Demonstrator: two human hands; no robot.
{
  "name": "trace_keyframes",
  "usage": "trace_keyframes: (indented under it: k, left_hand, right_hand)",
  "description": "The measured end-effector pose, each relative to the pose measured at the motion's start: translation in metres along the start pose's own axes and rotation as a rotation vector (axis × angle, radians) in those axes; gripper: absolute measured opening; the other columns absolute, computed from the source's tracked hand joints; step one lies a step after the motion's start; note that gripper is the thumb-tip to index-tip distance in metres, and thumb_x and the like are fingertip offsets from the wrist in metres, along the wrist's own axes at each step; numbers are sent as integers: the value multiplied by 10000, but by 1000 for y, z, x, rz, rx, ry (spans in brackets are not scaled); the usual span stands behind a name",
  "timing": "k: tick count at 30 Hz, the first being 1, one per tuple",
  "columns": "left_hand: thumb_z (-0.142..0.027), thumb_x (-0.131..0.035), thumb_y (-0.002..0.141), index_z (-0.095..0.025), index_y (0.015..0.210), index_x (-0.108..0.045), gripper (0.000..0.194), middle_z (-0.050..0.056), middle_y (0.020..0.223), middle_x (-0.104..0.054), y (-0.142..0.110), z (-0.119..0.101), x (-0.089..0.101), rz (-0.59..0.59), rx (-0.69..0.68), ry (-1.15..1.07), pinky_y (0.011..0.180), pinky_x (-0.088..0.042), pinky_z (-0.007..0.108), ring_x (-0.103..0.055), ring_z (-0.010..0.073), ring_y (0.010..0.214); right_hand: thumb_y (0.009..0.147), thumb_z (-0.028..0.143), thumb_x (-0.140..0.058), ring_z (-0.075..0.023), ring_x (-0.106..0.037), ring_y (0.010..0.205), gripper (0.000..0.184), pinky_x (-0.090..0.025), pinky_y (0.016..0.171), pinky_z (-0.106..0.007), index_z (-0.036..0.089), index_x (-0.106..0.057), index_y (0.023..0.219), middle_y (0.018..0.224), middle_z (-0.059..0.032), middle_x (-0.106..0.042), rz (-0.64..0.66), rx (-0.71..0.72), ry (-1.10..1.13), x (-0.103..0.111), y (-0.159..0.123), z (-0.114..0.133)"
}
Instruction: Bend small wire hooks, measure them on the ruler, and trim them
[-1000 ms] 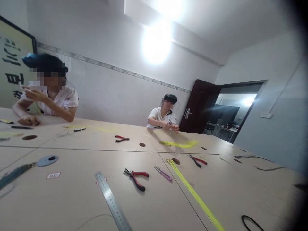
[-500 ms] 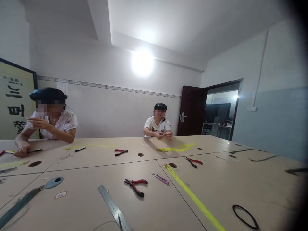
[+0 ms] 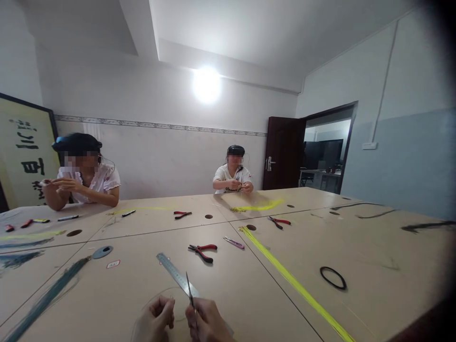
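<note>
Low in the middle of the view, my left hand (image 3: 156, 317) is closed in a pinch on a thin, pale cord, which loops faintly above it. A tiny bright bit shows at its fingertips. Close on its right, my right hand (image 3: 208, 320) is wrapped round slim dark tweezers (image 3: 188, 287), tips pointing up and away. Behind the tweezers a steel ruler (image 3: 174, 270) lies slantwise, its near end partly hidden by my right hand. Beyond it rest red-and-black pliers (image 3: 204, 252) with spread handles and purple thread snips (image 3: 234, 242).
A bundle of yellow cords (image 3: 292, 275) runs along the right, near a black ring (image 3: 333, 278). Teal cords (image 3: 53, 294) and a grey oval disc (image 3: 102, 252) lie left. Two co-workers sit across the table, with more pliers (image 3: 280, 222) and cable holes (image 3: 251, 227) between.
Both my hands have come into view from below, the right with the tweezers. The view has tipped down and shifted left. The left co-worker's lower hand has risen from the table to the other.
</note>
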State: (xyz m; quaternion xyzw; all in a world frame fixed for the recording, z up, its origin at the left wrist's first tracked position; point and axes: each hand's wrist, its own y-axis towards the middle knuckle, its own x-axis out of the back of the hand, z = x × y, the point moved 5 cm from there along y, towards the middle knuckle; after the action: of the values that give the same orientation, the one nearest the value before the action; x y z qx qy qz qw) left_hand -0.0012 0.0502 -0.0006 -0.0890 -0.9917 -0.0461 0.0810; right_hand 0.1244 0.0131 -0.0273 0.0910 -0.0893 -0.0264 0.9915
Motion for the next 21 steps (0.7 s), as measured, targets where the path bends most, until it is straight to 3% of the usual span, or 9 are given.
trace_keyframes:
  k: [6,11,14,17,21]
  left_hand:
    - [-383,-554,859,-180,576,-471,358,-55,567,-475,-11,-13,6,36,-102,141,661,-410,300,-510,141,605]
    - [-402,-529,897,-150,668,-551,341,-42,620,-542,-6,1,6,31,-121,198,670,-481,312,-568,136,630]
    - [-370,-551,893,-139,718,-581,292,-36,649,-573,-1,11,4,29,-99,214,630,-501,297,-574,123,607]
    - [-358,-554,895,-133,748,-592,271,-32,668,-585,0,14,3,42,-103,205,613,-510,287,-579,118,603]
    - [-333,-568,891,-129,791,-602,230,-29,687,-594,-2,10,2,52,-94,162,586,-512,273,-574,109,587]
  right_hand:
    - [928,394,-526,-71,-462,459,318,-418,465,-216,144,-561,733,578,74,-480,-128,118,-35,9,-3,12]
    - [930,357,-536,-78,-528,508,248,-463,476,-217,130,-597,849,686,40,-572,-271,136,-68,29,3,26]
    - [936,344,-529,-83,-558,545,221,-482,475,-215,136,-591,978,785,9,-607,-376,161,-61,51,20,56]
    - [926,334,-546,-108,-595,628,220,-514,530,-243,142,-587,1024,870,-14,-622,-419,269,-97,62,29,101]
    - [918,336,-560,-108,-593,623,202,-519,580,-267,142,-614,902,787,5,-626,-266,428,-214,36,12,141]
